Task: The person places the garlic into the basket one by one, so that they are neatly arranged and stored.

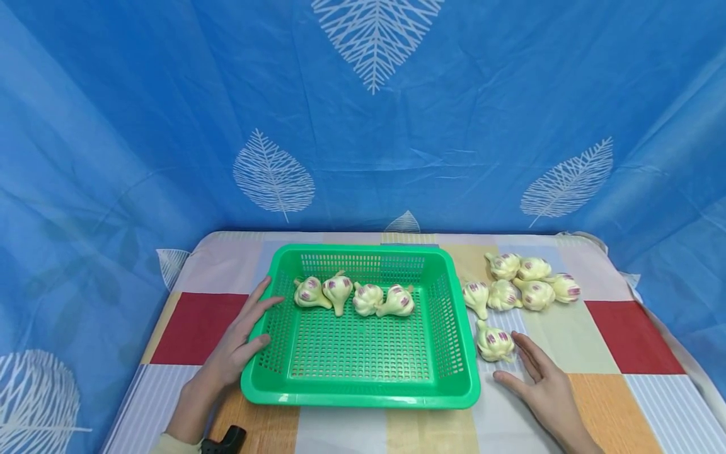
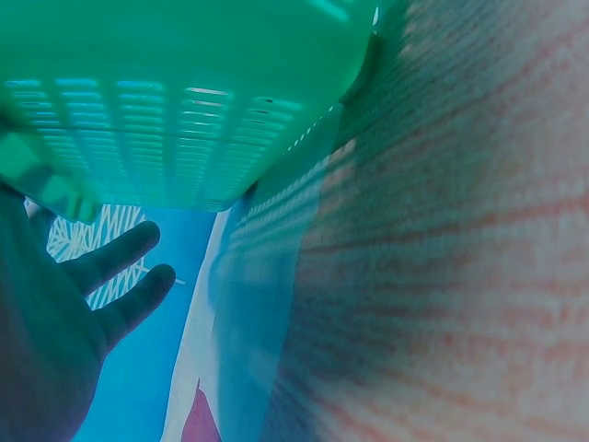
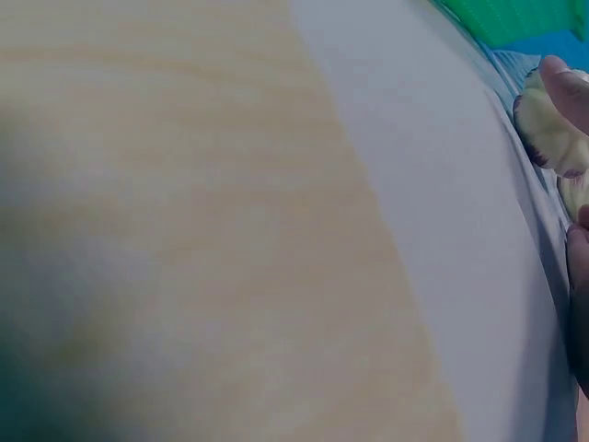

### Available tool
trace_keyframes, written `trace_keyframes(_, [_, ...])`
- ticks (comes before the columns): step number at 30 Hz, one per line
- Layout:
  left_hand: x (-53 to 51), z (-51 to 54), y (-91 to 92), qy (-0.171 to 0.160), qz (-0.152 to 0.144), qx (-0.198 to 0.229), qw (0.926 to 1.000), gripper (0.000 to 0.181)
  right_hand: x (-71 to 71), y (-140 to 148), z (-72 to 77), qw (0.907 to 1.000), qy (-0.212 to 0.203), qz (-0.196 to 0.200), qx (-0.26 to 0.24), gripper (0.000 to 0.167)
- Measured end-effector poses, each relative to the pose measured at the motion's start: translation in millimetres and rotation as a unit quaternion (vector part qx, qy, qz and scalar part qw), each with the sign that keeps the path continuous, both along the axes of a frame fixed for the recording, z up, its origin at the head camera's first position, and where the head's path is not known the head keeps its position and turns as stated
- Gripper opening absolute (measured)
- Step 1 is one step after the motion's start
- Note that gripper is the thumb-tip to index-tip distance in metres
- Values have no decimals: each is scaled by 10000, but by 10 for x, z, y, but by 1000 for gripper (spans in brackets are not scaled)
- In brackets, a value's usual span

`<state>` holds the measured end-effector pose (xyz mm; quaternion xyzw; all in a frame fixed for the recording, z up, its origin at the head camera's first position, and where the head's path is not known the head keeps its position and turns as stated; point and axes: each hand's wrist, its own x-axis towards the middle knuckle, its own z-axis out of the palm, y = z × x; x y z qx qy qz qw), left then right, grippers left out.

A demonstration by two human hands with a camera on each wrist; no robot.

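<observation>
A cloth-covered table [image 1: 431, 432], patterned in red, orange, cream and pale striped blocks, carried a rectangular green plastic basket [image 1: 360, 399] with perforated walls. Just right of it lay six cream, purple-streaked garlic bulbs [image 1: 535, 294], grouped together, and a seventh bulb [image 1: 495, 342] nearer the viewer.

At the right edge, my right hand [image 3: 580, 295] frames pale garlic bulbs [image 3: 549, 129] near the green basket [image 3: 520, 18]; cloth-covered desk [image 3: 230, 212] fills the rest.
</observation>
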<state>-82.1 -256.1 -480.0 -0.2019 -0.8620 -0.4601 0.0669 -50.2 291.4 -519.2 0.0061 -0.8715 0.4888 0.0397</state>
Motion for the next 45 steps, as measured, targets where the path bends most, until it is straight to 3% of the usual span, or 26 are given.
trace_keyframes(13, [-4,5,5,134,-80,-17,9999,63,-217,-104,1,9986,-62,405,-331,85])
trace_keyframes(21, [-2,-7,-6,84,-97,10,9999,63,-255,-102,14,9973,-110,322,-658,61])
trace_keyframes(30, [-1,10,9,41,-17,22,10000,64,-272,-65,47,9955,-403,149,-848,62])
trace_keyframes(35, [-1,20,11,29,17,26,10000,64,-251,-31,146,9954,-603,0,-740,64])
trace_keyframes(40, [-2,32,7,-7,15,47,10000,64,-257,10,347,9952,-728,-124,-640,66])
trace_keyframes(45, [2,42,5,-13,-14,31,10000,63,-306,21,591,9984,-373,162,-395,65])
